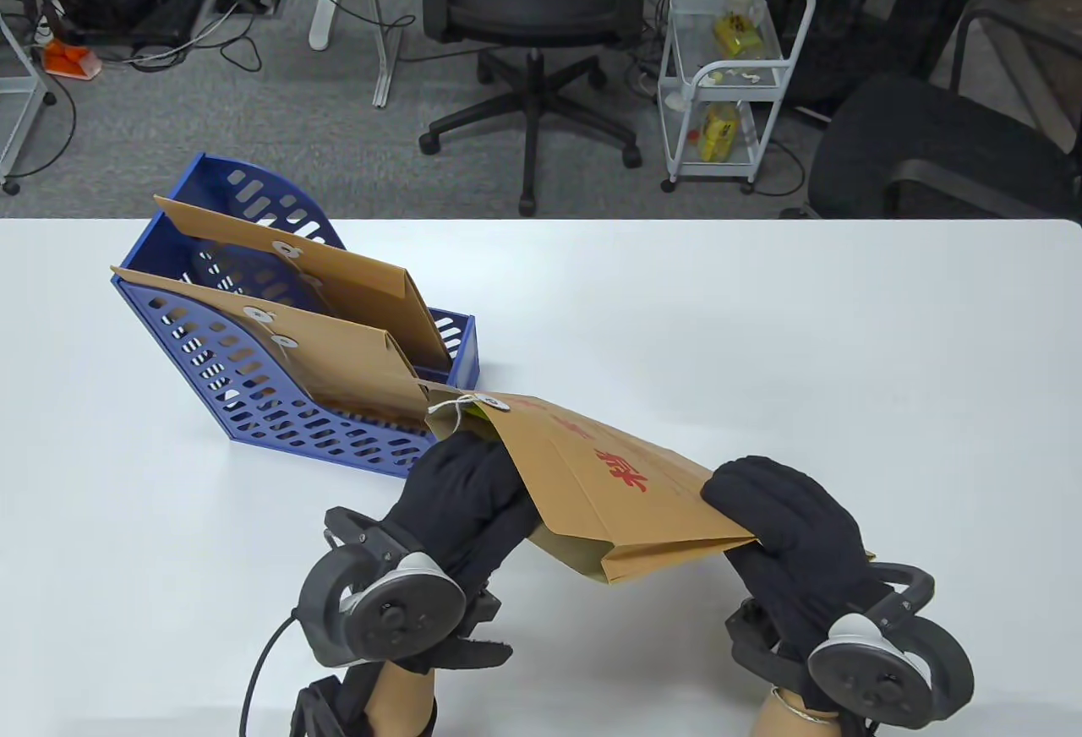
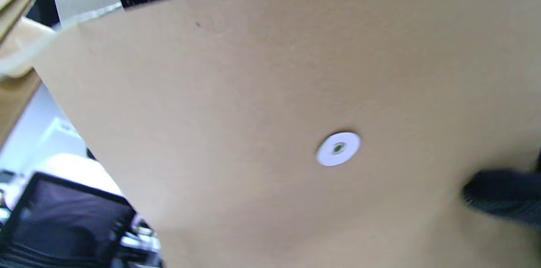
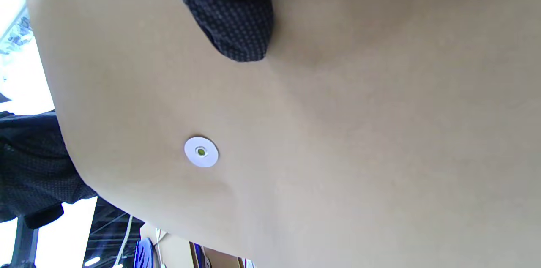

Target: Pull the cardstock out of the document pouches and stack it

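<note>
Both hands are holding one kraft document pouch (image 1: 592, 475) in the air above the white surface (image 1: 803, 331), in the lower middle of the table view. The left hand (image 1: 465, 483) is reaching under the pouch's flap end, where a white button (image 1: 493, 403) and a loose string are showing, and its fingers are hidden beneath the paper, so how they are curled cannot be told. The right hand (image 1: 786, 509) is gripping the pouch's gusseted bottom corner at the lower right, with its fingers folded over the upper face and the edge pinched beneath them. The pouch is lying tilted, its flap end pointing toward the upper left and its printed face, with red characters, turned upward.

In the left wrist view the pouch's plain brown side (image 2: 274, 90) is filling most of the frame, with a white round button (image 2: 338, 149) near the middle and a dark gloved fingertip (image 2: 498, 196) pressing on the paper at the right edge. In the right wrist view the same brown side (image 3: 359, 141) is covering the frame, a white button (image 3: 201, 151) is sitting left of centre, and a gloved fingertip (image 3: 236, 18) is lying on the paper at the top.

At the middle left of the table view a blue perforated file holder (image 1: 254, 382) is standing on the surface, and two more kraft pouches (image 1: 338, 297) are leaning inside it, their string buttons facing up. The held pouch's flap end is just beside the holder's front corner.
</note>
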Tool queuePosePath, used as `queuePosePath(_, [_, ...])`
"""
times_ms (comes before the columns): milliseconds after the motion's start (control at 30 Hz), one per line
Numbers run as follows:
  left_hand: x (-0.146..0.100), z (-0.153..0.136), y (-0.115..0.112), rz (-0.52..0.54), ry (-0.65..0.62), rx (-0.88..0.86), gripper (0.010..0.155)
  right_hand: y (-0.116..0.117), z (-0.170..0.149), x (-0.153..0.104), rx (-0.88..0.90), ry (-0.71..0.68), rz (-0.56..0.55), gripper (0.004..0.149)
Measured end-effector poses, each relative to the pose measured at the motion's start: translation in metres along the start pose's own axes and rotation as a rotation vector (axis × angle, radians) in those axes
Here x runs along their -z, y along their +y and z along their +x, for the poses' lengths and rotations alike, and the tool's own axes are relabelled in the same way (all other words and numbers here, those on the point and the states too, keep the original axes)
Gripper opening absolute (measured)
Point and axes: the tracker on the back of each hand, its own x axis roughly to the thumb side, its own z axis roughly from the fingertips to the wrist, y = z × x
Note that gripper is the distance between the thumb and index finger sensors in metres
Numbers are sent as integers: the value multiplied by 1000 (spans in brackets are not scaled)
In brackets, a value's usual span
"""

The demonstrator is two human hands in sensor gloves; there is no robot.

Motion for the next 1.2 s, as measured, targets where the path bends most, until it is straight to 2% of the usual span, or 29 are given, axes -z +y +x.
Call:
queuePosePath(100, [-2, 7, -1, -31, -10, 84, 69, -1, -1, -1, 6, -1, -11, 30])
queuePosePath(233, [-4, 12, 3, -50, -35, 132, 71, -4, 0, 0, 21, -6, 10, 29])
queuePosePath(333, [-2, 8, -3, -81, -46, 125, 71, -3, 1, -1, 0, -7, 47, 29])
queuePosePath(400, [1, 6, -9, -134, -69, 115, 67, -2, 2, 0, -18, -7, 74, 29])
queuePosePath(533, [5, 8, -23, -211, -104, 66, 49, 2, 2, 1, -27, -4, 100, 28])
queuePosePath(633, [7, 5, -25, -228, -104, 23, 44, 1, 0, 0, -15, 1, 108, 28])
queuePosePath(733, [7, 4, -23, -288, -103, -25, 39, 1, 0, 0, -14, 1, 108, 28])
queuePosePath(867, [6, 6, -21, -210, -125, 25, 37, 3, -1, 0, -1, 13, 111, 29])
queuePosePath(1000, [2, 12, -15, -67, -156, 109, 37, 3, -1, 0, -20, 22, 114, 31])
queuePosePath(1200, [-15, 9, 24, 184, -127, 151, 37, -6, -10, -2, 20, 57, 99, 33])
